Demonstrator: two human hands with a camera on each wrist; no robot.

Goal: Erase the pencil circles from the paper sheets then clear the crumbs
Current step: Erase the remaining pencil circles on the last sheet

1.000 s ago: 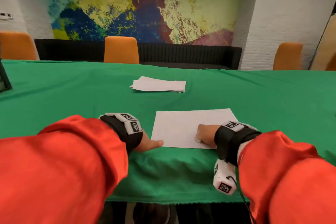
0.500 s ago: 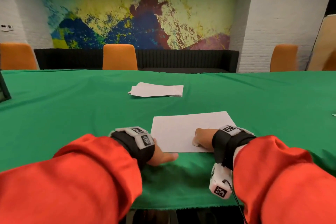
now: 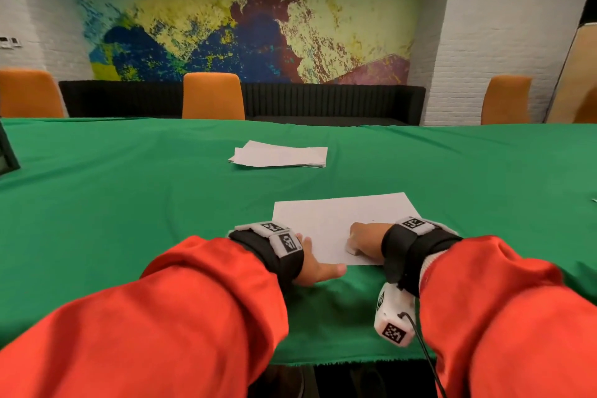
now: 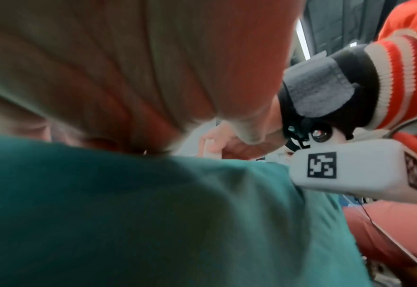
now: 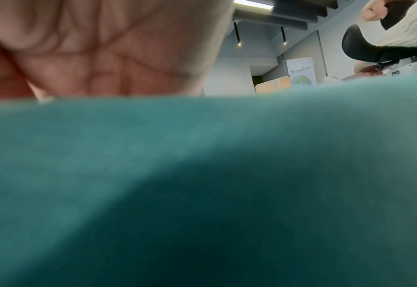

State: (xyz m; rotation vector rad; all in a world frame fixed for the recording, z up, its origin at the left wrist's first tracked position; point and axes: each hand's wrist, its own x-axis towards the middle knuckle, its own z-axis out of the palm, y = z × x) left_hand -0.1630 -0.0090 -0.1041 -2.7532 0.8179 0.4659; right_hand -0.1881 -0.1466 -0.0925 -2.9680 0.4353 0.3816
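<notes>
The right hand has its grip curled around a white eraser on the paper sheet, while the left hand, grip wide, presses flat at the sheet's 7 o'clock corner on the desk.

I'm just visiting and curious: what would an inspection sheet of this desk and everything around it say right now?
Surface: green tablecloth, wrinkled near the front edge.
Job's things: paper sheet flat in front; white eraser on it; paper stack farther back. Pencil circles and crumbs: too faint to tell.
Clutter: dark object at the left edge.
Hands: left hand rests flat at the sheet's near corner; right hand grips the eraser.
Cables: black cable from the right wrist camera.
Surroundings: orange chairs, colourful mural.
</notes>
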